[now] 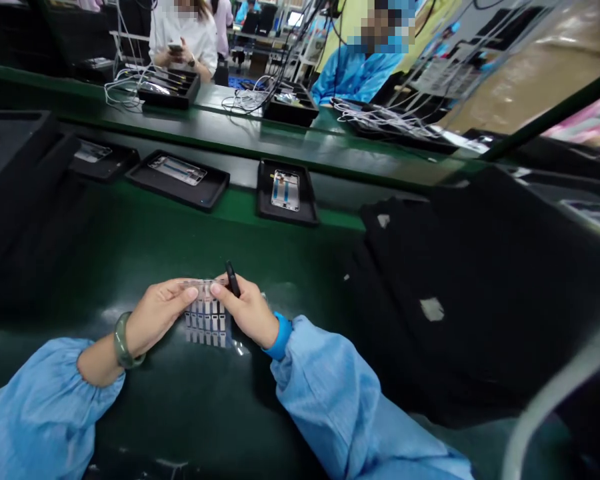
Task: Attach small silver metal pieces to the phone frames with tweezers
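A clear sheet of small silvery stickers in rows (pixel 206 323) hangs from both my hands over the green work surface. My left hand (pixel 163 308), with a green bangle at the wrist, pinches its upper left edge between thumb and fingers. On the upper right edge my right hand (pixel 247 310) has its thumb pressed down. A slim black tool, perhaps tweezers or a pen (pixel 233 279), sticks up out of the right hand. The fingertips behind the sheet are hidden.
Black trays with phone frames (pixel 180 172) (pixel 286 192) line the back of the green bench (pixel 180 233). Stacked black trays (pixel 490 287) rise on the right, more (pixel 15 173) on the left. Cables lie on the shelf behind. Two people sit beyond it.
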Motion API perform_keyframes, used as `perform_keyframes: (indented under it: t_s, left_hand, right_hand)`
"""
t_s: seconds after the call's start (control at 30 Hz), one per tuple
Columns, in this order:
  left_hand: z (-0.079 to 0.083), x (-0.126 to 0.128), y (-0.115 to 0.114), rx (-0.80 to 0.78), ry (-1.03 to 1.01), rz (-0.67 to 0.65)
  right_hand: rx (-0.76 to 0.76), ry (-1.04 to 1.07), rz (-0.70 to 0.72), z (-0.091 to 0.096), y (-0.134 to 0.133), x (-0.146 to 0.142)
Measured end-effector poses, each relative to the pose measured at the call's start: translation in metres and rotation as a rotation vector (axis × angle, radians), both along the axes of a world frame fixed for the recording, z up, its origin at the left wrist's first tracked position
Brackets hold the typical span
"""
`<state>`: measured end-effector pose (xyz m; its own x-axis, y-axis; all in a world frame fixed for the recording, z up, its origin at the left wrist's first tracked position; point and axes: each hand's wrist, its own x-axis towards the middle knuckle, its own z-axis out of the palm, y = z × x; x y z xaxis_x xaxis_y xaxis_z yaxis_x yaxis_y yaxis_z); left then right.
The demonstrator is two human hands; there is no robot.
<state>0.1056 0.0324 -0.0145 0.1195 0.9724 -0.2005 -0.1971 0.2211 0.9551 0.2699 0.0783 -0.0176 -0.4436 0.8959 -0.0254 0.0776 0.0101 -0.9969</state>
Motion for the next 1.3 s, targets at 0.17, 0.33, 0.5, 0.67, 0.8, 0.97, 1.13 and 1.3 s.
perform_keyframes:
  t_s: [0.17, 0.33, 0.5, 0.67, 0.8, 0.97, 1.13, 1.3]
  left_hand:
    - [-0.003, 0.003, 0.002, -0.013, -0.053, -0.021]
    - [-0.006, 0.002, 0.007, 0.009, -0.035, -0.014]
    - [-0.007, 0.0, 0.002, 0.008, 0.086, -0.008]
    - [-0.005, -0.004, -0.005, -0.003, 0.108, -0.019]
    - [-0.004, -0.006, -0.006, 0.013, 0.115, -0.002]
    - [-0.004, -0.004, -0.002, 0.12, 0.208, 0.005]
    - [0.004, -0.002, 0.0, 0.378, 0.374, 0.026]
    - [0.001, -0.008, 0.002, 0.637, 0.631, -0.266]
  right_hand:
    - [-0.057, -0.008, -0.062, -0.004, -0.002, 0.006]
    - [0.027, -0.124, -0.155, -0.009, 0.002, -0.001]
    - [0.114, -0.175, -0.13, -0.008, -0.004, -0.004]
    - [0.186, -0.202, -0.07, -0.004, -0.015, -0.002]
    - [0.302, -0.245, -0.043, -0.001, -0.019, -0.002]
    - [0.537, -0.29, -0.016, 0.002, -0.017, 0.013]
    - [0.208, -0.016, -0.468, 0.005, -0.004, 0.058]
    - [-0.01, 0.365, -0.672, 0.006, 0.008, 0.082]
